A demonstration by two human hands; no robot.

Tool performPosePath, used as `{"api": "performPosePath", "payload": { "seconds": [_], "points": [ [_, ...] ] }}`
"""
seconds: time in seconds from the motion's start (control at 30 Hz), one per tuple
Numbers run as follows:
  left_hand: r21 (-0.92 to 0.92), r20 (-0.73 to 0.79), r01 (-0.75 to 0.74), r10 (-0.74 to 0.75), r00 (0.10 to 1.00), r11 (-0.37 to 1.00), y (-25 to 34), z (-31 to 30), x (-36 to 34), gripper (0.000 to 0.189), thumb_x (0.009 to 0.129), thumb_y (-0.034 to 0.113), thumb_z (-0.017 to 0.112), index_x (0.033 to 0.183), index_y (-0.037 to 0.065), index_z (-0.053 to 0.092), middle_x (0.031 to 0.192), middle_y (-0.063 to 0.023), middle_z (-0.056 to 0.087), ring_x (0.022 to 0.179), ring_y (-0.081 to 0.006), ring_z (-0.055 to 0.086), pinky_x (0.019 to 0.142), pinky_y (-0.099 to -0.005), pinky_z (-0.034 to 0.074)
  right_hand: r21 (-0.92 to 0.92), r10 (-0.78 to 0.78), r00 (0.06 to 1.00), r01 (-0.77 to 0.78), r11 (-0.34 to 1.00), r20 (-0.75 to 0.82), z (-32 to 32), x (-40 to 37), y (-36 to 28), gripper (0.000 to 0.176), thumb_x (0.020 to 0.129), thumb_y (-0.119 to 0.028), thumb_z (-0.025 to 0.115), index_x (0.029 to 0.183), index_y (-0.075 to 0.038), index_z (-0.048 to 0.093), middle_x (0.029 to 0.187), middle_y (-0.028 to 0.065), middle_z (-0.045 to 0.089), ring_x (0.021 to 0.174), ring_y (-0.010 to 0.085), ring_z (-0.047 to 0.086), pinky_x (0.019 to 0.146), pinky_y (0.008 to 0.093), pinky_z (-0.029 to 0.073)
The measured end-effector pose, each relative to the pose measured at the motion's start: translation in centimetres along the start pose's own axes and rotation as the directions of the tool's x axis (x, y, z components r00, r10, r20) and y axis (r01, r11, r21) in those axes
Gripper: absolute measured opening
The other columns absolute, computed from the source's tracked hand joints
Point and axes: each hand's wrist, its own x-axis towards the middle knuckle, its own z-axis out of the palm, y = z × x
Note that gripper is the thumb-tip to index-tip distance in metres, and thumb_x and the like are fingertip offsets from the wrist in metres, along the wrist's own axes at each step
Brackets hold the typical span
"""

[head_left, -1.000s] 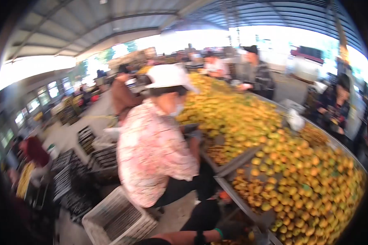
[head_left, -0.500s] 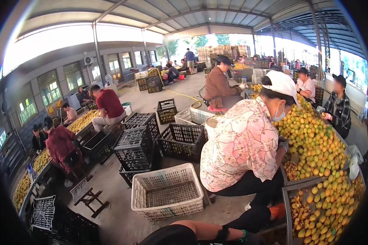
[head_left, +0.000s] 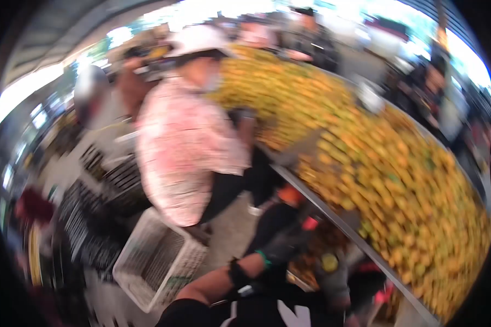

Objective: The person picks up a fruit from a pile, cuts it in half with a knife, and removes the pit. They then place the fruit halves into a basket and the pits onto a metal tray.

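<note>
My left hand (head_left: 282,243), in a dark glove with a green band at the wrist, reaches over my lap toward the fruit table. Its fingers look closed around a small thing with a red end (head_left: 310,223), too blurred to name exactly. Lower down, my right hand (head_left: 334,284), in a grey glove, is closed about a yellow fruit (head_left: 329,262). Beneath and between the hands is a container of brownish-orange pieces (head_left: 305,272), partly hidden. Along the right runs a metal-edged table (head_left: 360,242) heaped with yellow-orange fruit (head_left: 398,201). Motion smears the whole view.
A co-worker in a pink patterned shirt (head_left: 188,147) and white cap sits just ahead on the left. A pale plastic crate (head_left: 147,272) stands on the floor beside them, with black crates (head_left: 90,223) farther left. More people sit across the fruit table.
My view has swung right and downward. Both gloved hands now show, and the fruit table fills far more of the right side.
</note>
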Motion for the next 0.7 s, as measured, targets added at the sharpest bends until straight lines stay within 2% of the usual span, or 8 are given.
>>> {"api": "performPosePath", "payload": {
  "seconds": [0.07,0.13,0.2,0.23,0.33,0.47,0.57,0.7],
  "points": [
    [0.309,-0.050,-0.049,0.067,0.996,0.950,1.3,2.8,0.0,0.032,0.095,0.021,0.058,0.126,0.012,0.052,0.080,0.0036,0.055,0.066,-0.0035,0.050,0.053,-0.0208,0.040,0.109,-0.159,0.952,0.193,0.975,-0.263,-0.4,-0.3,-1.2,0.029,0.095,-0.019,0.051,0.119,-0.003,0.051,0.110,0.0083,0.061,0.111,0.0196,0.056,0.094,0.0314,0.047],
    [-0.106,-0.057,0.080,-0.086,0.995,0.991,2.1,4.8,-0.8,0.030,0.095,0.020,0.058,0.123,0.011,0.053,0.084,0.0035,0.057,0.066,-0.0056,0.051,0.055,-0.0203,0.041,0.971,0.297,0.954,-0.042,0.235,-0.031,-0.9,0.0,-2.1,0.025,0.092,-0.024,0.055,0.107,-0.004,0.054,0.101,0.0069,0.060,0.091,0.0188,0.059,0.076,0.0316,0.050],
    [0.388,0.137,-0.029,-0.026,0.990,0.921,1.6,5.5,-0.7,0.032,0.095,0.023,0.059,0.121,0.006,0.053,0.089,-0.0018,0.062,0.069,-0.0098,0.055,0.058,-0.0260,0.045,0.952,0.280,0.956,-0.006,0.305,-0.084,-2.0,-0.8,-2.1,0.026,0.095,-0.026,0.049,0.109,-0.005,0.054,0.103,0.0066,0.059,0.094,0.0190,0.058,0.077,0.0322,0.050],
    [0.704,0.223,-0.304,0.207,0.953,0.641,1.0,6.2,-0.4,0.032,0.093,0.023,0.060,0.117,0.003,0.054,0.090,-0.0123,0.065,0.073,-0.0211,0.063,0.061,-0.0335,0.048,0.928,0.229,0.970,-0.007,0.373,-0.085,-2.4,-1.4,-1.9,0.029,0.098,-0.028,0.043,0.111,-0.005,0.054,0.104,0.0062,0.059,0.096,0.0191,0.058,0.079,0.0328,0.050],
    [0.818,0.439,-0.496,0.240,0.866,0.293,-0.7,6.7,0.5,0.030,0.092,0.021,0.061,0.113,0.001,0.054,0.091,-0.0206,0.063,0.081,-0.0341,0.065,0.065,-0.0389,0.049,0.833,0.270,0.927,0.075,0.549,-0.261,-2.7,-2.7,-1.7,0.022,0.098,-0.017,0.042,0.109,-0.002,0.053,0.107,0.0068,0.058,0.102,0.0157,0.055,0.092,0.0288,0.045],
    [0.819,0.409,-0.365,-0.004,0.912,0.442,-0.3,8.0,0.6,0.031,0.090,0.019,0.062,0.113,0.001,0.055,0.094,-0.0234,0.062,0.087,-0.0417,0.061,0.067,-0.0388,0.049,0.969,0.308,0.935,0.112,0.220,-0.178,-2.4,-3.5,-0.3,0.020,0.095,-0.012,0.043,0.109,-0.003,0.054,0.104,0.0050,0.057,0.100,0.0139,0.055,0.094,0.0260,0.041],
    [0.756,0.464,-0.419,0.040,0.885,0.503,-0.9,7.5,0.7,0.032,0.092,0.020,0.061,0.116,0.001,0.053,0.093,-0.0198,0.064,0.081,-0.0336,0.065,0.067,-0.0365,0.050,0.882,0.319,0.892,0.156,0.445,-0.319,-1.1,-3.8,0.9,0.021,0.093,-0.013,0.046,0.109,-0.004,0.054,0.102,0.0044,0.058,0.096,0.0141,0.056,0.090,0.0260,0.044],
    [0.553,0.258,0.077,-0.258,0.931,0.829,-1.7,6.4,0.2,0.027,0.095,0.012,0.057,0.119,0.001,0.054,0.087,-0.0050,0.061,0.073,-0.0133,0.057,0.063,-0.0271,0.046,0.965,0.431,0.884,0.072,0.254,-0.180,-1.4,-4.1,-0.6,0.025,0.091,-0.016,0.049,0.111,-0.003,0.054,0.101,0.0046,0.059,0.092,0.0152,0.058,0.084,0.0268,0.047]
  ]
}}
